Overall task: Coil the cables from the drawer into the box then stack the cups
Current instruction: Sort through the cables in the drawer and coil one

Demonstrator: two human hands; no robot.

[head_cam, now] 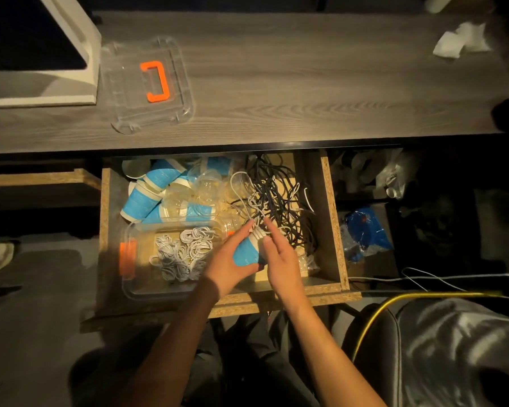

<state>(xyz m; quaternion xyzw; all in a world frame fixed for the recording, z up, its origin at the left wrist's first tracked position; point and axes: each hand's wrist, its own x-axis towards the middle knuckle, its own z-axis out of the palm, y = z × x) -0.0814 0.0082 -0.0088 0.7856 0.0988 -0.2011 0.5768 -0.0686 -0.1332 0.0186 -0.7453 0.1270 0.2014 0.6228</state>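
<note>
Both hands over the open drawer (331,218). Left hand (228,264): grip loosely spread, fingertips meeting a bundle of white cable ends (257,230), thumb under a blue cup (247,254). Right hand (282,257): fingers nearly straight, touching the same white bundle; whether it pinches, cannot tell. Beyond the grips, black and white cables (276,195) lie tangled. Left of the left grip, clear box (130,286) holding white coils (182,251). Blue and clear cups (159,192) lie jumbled beyond it. Lid (147,83) on the counter (306,83).
</note>
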